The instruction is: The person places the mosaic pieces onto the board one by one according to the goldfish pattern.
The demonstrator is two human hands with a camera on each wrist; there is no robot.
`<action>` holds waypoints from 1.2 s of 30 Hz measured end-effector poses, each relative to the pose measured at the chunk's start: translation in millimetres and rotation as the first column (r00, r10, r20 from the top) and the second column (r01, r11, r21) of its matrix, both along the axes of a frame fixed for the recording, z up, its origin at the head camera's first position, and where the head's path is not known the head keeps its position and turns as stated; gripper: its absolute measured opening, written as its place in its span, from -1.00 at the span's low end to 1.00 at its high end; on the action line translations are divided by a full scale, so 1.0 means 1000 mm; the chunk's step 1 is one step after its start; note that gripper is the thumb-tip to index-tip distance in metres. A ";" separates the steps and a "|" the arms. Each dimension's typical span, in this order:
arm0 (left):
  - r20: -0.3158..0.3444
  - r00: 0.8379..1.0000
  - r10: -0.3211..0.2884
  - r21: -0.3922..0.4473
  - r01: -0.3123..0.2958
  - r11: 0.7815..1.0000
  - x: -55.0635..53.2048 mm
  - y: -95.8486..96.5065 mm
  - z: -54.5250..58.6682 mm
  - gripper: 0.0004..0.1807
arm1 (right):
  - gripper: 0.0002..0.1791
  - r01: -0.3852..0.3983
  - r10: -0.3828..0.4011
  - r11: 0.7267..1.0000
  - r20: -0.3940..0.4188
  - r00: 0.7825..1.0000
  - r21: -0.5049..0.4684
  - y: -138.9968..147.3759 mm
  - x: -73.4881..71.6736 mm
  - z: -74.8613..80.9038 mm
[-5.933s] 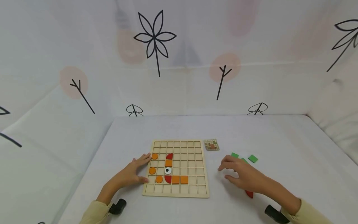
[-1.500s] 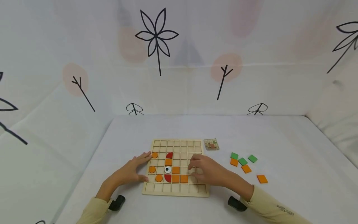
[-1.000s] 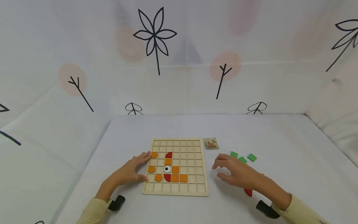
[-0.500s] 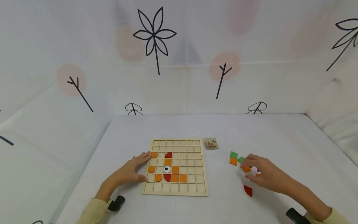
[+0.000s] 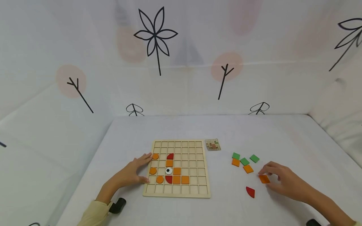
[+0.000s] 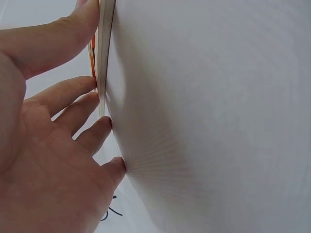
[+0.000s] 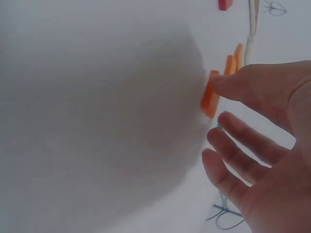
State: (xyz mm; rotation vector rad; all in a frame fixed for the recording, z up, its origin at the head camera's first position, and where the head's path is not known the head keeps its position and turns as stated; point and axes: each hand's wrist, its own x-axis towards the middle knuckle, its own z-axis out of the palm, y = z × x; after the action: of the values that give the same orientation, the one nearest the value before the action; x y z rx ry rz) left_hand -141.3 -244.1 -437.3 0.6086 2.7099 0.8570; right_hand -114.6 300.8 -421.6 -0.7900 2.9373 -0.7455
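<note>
A wooden grid board [image 5: 195,196] lies on the table, with orange discs, orange squares, red quarter-circles and an eye disc [image 5: 168,170] in its cells. My left hand [image 5: 131,173] rests along its left edge, fingers spread; in the left wrist view the thumb and fingertips touch the rim [image 6: 104,48]. Right of the board, my right hand [image 5: 288,182] pinches an orange square tile [image 5: 264,179] at the table surface, thumb on one edge and index finger opposite. In the right wrist view the thumb meets that tile [image 7: 210,97], while the index finger is mostly hidden.
Loose on the table lie green squares [image 5: 254,158], more orange squares [image 5: 248,169] and a red quarter-circle [image 5: 250,192]. A small pattern card [image 5: 213,144] sits by the board's upper right corner. White cloth [image 5: 186,88] hangs behind the table.
Another orange square has come to lie right of the eye disc. My right hand has moved from the board rightward to the loose tiles. The left hand has stayed put.
</note>
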 end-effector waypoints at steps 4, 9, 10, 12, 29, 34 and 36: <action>0.003 1.000 -0.002 0.003 0.002 1.000 0.000 -0.001 0.001 -0.01 | -0.63 0.011 -0.011 1.000 -0.019 1.000 -0.019 0.004 -0.002 -0.007; 0.004 1.000 0.001 0.007 -0.001 1.000 0.001 -0.001 0.001 -0.01 | -0.63 -0.006 0.004 0.998 -0.029 1.000 -0.069 0.001 -0.004 -0.014; 0.005 1.000 0.003 0.006 -0.003 1.000 0.001 -0.001 0.002 -0.01 | -0.63 -0.021 0.018 0.996 -0.033 0.999 -0.082 0.001 -0.005 -0.015; 0.006 1.000 0.007 0.006 -0.007 1.000 0.002 -0.001 0.002 -0.01 | -0.63 -0.058 0.055 0.992 -0.036 0.998 -0.109 -0.001 -0.006 -0.016; 0.007 1.000 -0.007 0.023 0.006 1.000 0.003 -0.001 0.001 0.01 | -0.66 -0.200 0.194 0.950 -0.046 0.980 -0.241 -0.043 -0.011 -0.004; -0.002 1.000 -0.011 0.030 0.011 0.999 0.002 -0.001 0.001 0.00 | -0.63 -0.227 0.223 0.943 -0.044 0.974 -0.242 -0.063 -0.014 0.000; -0.005 1.000 -0.011 0.030 0.011 0.999 0.002 0.000 0.001 0.00 | -0.62 -0.246 0.240 0.941 -0.056 0.969 -0.232 -0.070 -0.016 0.002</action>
State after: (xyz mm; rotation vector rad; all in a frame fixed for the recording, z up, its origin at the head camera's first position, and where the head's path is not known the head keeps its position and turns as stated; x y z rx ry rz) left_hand -139.7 -244.1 -436.4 0.6322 2.7003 0.8958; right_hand -130.1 230.3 -419.1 -1.1621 2.7300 -1.0826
